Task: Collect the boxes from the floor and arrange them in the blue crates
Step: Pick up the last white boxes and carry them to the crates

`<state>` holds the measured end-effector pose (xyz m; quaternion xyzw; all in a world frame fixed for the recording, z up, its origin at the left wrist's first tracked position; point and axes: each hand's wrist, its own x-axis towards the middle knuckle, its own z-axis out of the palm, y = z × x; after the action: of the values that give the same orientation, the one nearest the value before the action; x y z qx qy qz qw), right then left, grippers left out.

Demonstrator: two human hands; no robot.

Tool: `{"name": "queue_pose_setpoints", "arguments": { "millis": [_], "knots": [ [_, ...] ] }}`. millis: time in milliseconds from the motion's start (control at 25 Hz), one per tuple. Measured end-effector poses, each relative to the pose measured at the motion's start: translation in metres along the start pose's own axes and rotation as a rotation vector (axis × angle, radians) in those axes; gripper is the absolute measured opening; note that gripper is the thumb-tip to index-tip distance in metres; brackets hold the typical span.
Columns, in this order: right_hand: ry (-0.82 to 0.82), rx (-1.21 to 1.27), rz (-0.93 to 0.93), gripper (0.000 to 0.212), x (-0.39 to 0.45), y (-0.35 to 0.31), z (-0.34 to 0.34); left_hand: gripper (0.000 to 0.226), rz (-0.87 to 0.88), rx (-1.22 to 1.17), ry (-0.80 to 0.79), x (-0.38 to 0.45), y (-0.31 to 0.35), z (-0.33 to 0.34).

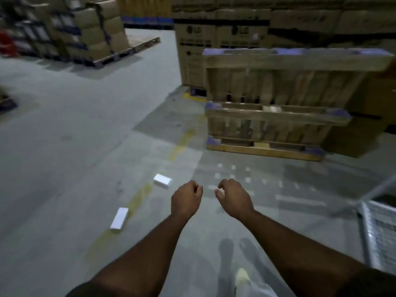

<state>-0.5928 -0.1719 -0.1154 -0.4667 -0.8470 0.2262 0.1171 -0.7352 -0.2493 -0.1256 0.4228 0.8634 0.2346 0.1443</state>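
Observation:
Two small white boxes lie on the grey concrete floor. One white box is just left of my hands, beside a worn yellow floor line. The other white box lies nearer to me and further left. My left hand and my right hand are stretched out in front of me above the floor, fingers loosely curled, holding nothing. No blue crate shows in this view.
Wooden pallets lean on edge against big cardboard cartons ahead on the right. Stacked cartons on pallets stand at the far left. A metal wire cart is at the right edge. My shoe is below.

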Motion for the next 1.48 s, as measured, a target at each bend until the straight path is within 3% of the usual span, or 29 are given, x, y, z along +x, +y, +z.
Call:
{"name": "queue_pose_setpoints", "arguments": {
  "millis": [200, 400, 680, 1080, 1480],
  "knots": [
    [-0.116, -0.043, -0.233, 0.04, 0.068, -0.074, 0.065, 0.033, -0.158, 0.01, 0.136, 0.038, -0.088, -0.039],
    [-0.246, -0.072, -0.478, 0.048, 0.146, -0.135, 0.133, 0.059, -0.301, 0.12, 0.194, 0.07, -0.175, -0.065],
    [-0.417, -0.109, -0.675, 0.053, 0.233, -0.201, 0.203, 0.065, -0.52, 0.125, 0.249, 0.12, -0.245, -0.094],
    [-0.526, -0.176, -0.713, 0.055, 0.312, -0.286, 0.295, 0.058, -0.661, 0.04, 0.166, 0.2, -0.358, -0.111],
    [-0.545, -0.149, -0.496, 0.052, 0.354, -0.382, 0.458, 0.058, -0.623, -0.02, -0.092, 0.299, -0.543, -0.119]
  ]
}}
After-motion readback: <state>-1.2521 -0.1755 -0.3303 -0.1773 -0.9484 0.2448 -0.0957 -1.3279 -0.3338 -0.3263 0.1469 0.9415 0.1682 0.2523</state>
